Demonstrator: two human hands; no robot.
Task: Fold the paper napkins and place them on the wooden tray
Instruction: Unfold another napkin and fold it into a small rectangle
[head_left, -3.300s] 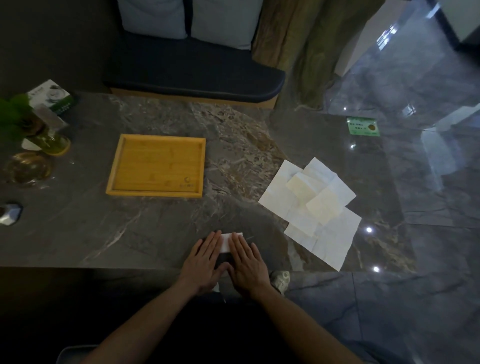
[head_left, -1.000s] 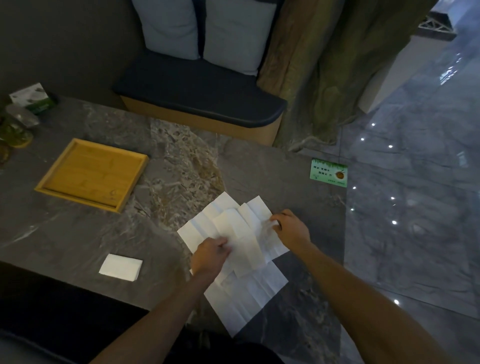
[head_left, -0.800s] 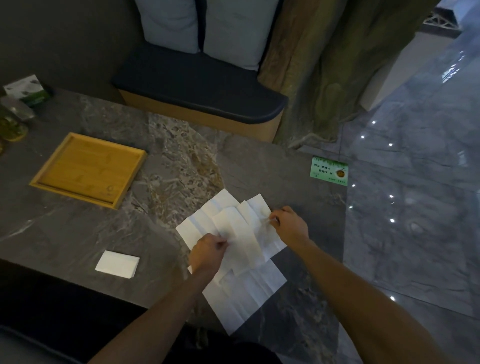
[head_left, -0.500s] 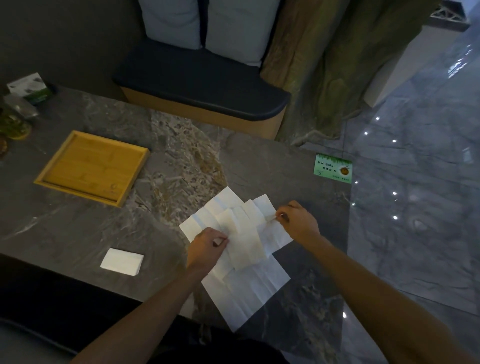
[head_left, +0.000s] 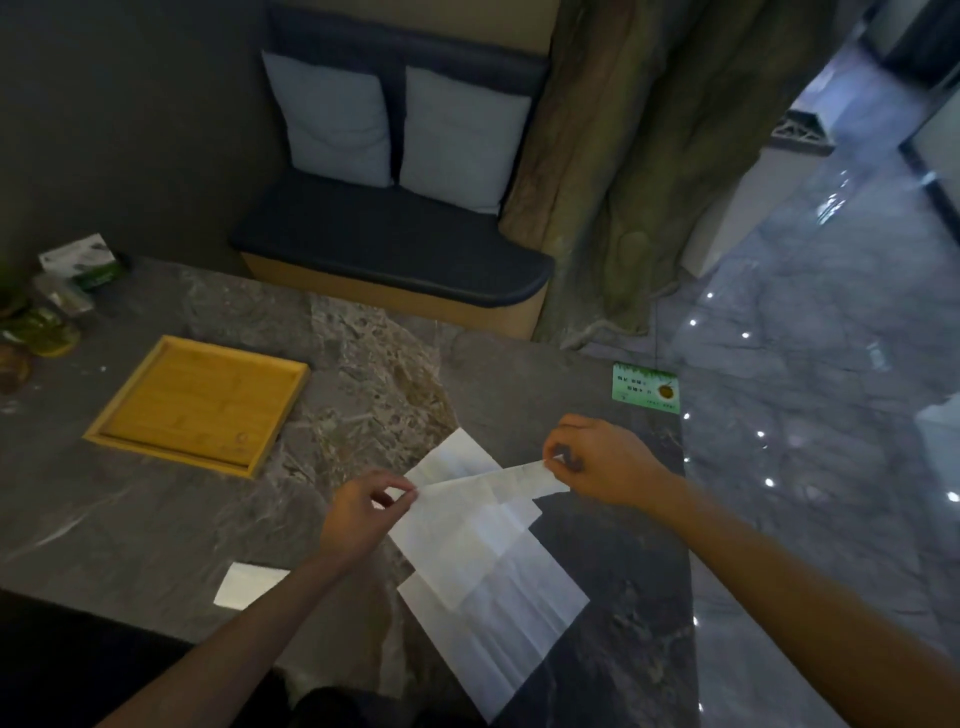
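I hold one white paper napkin (head_left: 483, 486) lifted off a pile of unfolded napkins (head_left: 493, 613) on the dark marble table. My left hand (head_left: 363, 514) pinches its left corner. My right hand (head_left: 602, 462) pinches its right corner. The napkin stretches between the two hands just above the pile. A folded napkin (head_left: 248, 584) lies near the table's front edge, left of my left arm. The wooden tray (head_left: 130, 410) sits bare at the left of the table, apart from both hands.
Glass jars and a green-white box (head_left: 83, 260) crowd the far left table corner. A green card (head_left: 645, 388) lies at the right table edge. A cushioned bench (head_left: 389, 244) stands behind the table; shiny floor lies to the right.
Both hands went from pressing the folded napkin to the pile on the right. They pinched the top napkin's corners and have now raised it off the pile.
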